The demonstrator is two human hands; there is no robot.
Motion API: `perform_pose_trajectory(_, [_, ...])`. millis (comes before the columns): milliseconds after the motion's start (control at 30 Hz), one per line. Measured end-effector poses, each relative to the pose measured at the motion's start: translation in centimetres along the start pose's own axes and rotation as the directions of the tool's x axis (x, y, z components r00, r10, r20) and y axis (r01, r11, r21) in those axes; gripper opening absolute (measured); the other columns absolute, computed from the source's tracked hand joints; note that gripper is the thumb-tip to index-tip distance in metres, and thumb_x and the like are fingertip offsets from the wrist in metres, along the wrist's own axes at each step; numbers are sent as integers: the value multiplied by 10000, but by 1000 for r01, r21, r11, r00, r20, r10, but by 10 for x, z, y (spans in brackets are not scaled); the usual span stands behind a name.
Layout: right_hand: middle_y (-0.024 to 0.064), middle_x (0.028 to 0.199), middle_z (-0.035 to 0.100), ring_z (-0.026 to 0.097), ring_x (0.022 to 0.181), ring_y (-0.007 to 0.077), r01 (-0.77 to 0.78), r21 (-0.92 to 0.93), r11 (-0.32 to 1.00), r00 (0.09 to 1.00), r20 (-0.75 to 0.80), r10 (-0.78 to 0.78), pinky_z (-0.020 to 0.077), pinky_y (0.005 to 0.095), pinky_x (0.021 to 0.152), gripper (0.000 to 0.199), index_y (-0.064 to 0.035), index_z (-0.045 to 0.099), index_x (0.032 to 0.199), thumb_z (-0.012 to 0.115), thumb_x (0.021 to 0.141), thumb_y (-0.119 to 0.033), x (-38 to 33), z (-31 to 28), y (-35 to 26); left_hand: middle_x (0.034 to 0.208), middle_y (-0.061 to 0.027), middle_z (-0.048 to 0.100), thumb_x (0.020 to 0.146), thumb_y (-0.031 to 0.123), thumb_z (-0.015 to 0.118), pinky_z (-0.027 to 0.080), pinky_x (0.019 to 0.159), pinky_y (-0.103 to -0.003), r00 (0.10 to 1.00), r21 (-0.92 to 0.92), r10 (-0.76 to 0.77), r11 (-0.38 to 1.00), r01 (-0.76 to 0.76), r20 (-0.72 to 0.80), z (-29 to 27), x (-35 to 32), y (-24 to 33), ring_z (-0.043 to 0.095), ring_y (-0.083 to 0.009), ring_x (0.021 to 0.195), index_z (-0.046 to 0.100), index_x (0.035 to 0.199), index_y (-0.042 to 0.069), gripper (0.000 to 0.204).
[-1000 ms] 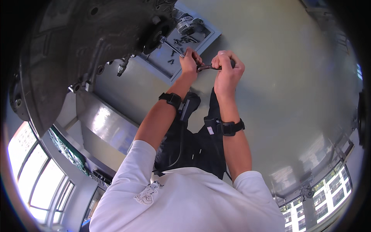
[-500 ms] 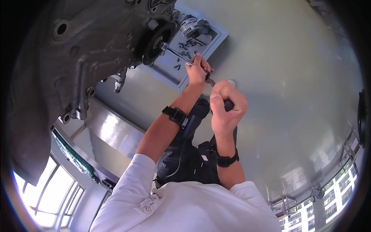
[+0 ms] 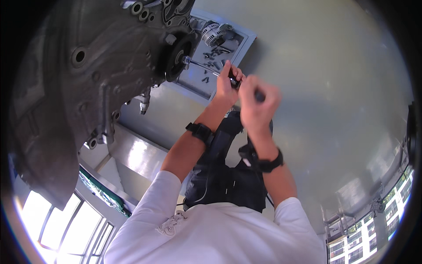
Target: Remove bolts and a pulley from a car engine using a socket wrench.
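My left hand is closed around the near end of a long metal extension bar, where a dark wrench head shows between the fingers. The bar's far end carries a shiny socket, set at the middle of a black pulley on a large grey engine block. To the right, my right hand, slightly blurred, grips the dark handle of the same socket wrench. The two hands are close together, almost touching.
Below the pulley stands a grey tray holding an alternator and several bolts. A sensor-like fitting juts from the engine's underside. A metal stand lies left of my legs, with a green-edged item beyond it.
My right hand has swung the handle up and closer to my left hand, its forearm now slanting more. My left hand still grips the bar. The whole view has shifted slightly.
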State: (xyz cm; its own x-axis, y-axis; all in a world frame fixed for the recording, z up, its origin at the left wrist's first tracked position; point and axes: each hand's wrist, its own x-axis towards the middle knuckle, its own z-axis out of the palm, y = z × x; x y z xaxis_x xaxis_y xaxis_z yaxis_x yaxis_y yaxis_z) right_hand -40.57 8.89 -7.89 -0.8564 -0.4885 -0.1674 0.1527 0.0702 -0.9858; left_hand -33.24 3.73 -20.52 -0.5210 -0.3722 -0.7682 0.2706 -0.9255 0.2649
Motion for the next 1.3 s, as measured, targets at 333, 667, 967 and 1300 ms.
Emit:
perform_pose_trajectory(333, [33, 476, 353, 354, 384, 144, -576, 467, 671, 752, -19, 659, 309, 301, 385, 146, -20, 418, 632, 517, 727, -71, 130, -12, 67, 528, 14, 398, 869, 346, 487, 338, 446, -347, 794, 232, 207, 969, -86, -571, 56, -23, -7, 430, -132, 505, 404, 674, 121, 308])
perform_pose_trajectory(667, [8, 481, 312, 315, 439, 123, -370, 523, 768, 890, -39, 455, 294, 283, 449, 274, -70, 325, 519, 480, 740, -22, 73, -17, 7, 529, -38, 430, 812, 179, 477, 309, 374, -351, 643, 374, 249, 925, 64, -724, 40, 0, -7, 434, -196, 406, 459, 662, 62, 191])
perform_pose_trajectory(967, [39, 410, 303, 377, 445, 205, 143, -136, 980, 981, 147, -123, 301, 268, 485, 196, -48, 407, 472, 561, 570, 21, -111, -12, -15, 513, -23, 338, 881, 247, 426, 329, 381, -325, 994, 66, 108, 992, -107, -2, 13, 5, -17, 411, -178, 406, 396, 677, 77, 267])
perform_pose_trajectory(1300, [37, 543, 497, 478, 495, 182, 592, -1, 806, 613, 650, -450, 360, 274, 472, 185, -60, 499, 567, 658, 661, -59, -47, -27, -1, 491, -27, 362, 835, 187, 435, 360, 402, -326, 978, 197, 131, 976, -98, -162, 16, -19, -6, 416, -171, 418, 412, 658, 71, 213])
